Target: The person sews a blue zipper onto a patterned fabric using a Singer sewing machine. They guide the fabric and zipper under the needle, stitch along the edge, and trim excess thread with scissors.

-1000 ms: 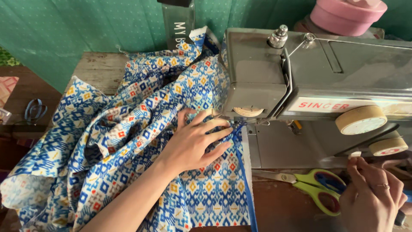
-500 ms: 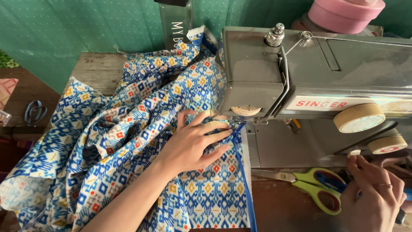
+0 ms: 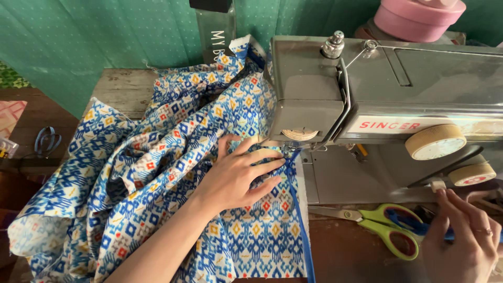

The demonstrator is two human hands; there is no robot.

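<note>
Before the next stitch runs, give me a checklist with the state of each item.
1. Left hand flat on the patterned fabric beside the needle area: ok.
2. Fingertips away from the needle: cannot tell, they lie very close to it.
3. Fabric edge with blue trim running straight toward the presser foot: ok.
4. Right hand at the small lever on the sewing machine: ok, fingers touch it.
5. Green scissors away from the fabric: ok, they lie on the table to the right.
6. Needle threaded: cannot tell.
</note>
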